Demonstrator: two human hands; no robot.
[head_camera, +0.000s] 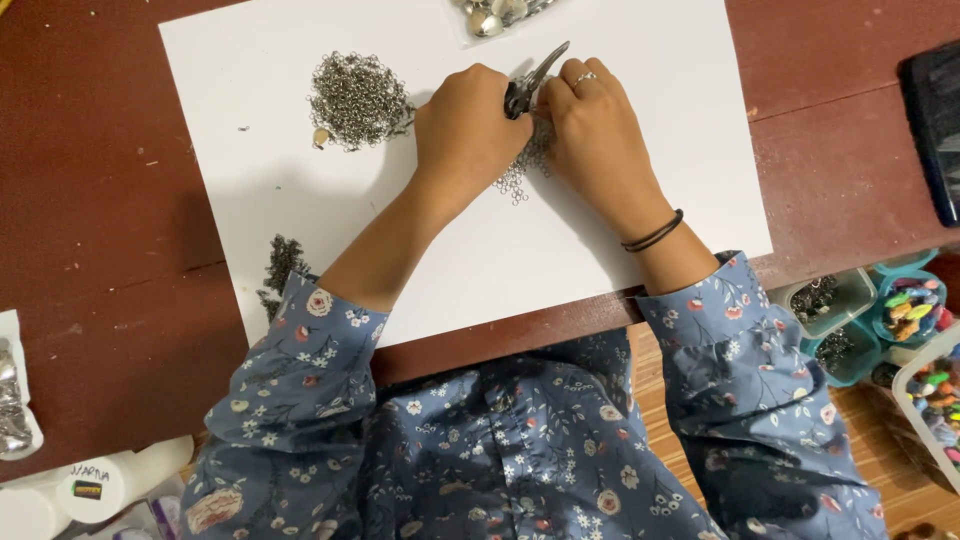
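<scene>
A: What are the hands doing?

B: Both sit close together on the white sheet (250, 200) that covers the reddish desk (90, 200). The left hand (470, 125) is curled into a fist, fingers closed around the dark handles of the pliers (530, 82), whose metal tips point toward one o'clock.

A: And the right hand (595, 135)?

B: Its fingers are pinched shut on a small patch of linked metal rings (520, 175), which trails out from under both hands toward six o'clock. It wears a ring and a black wristband.

A: Anything else nearby?

B: A loose heap of rings (358, 98) lies at nine o'clock from the left hand, just beside it. Well apart, at four o'clock, plastic boxes of beads (915, 310) stand off the desk's edge.
</scene>
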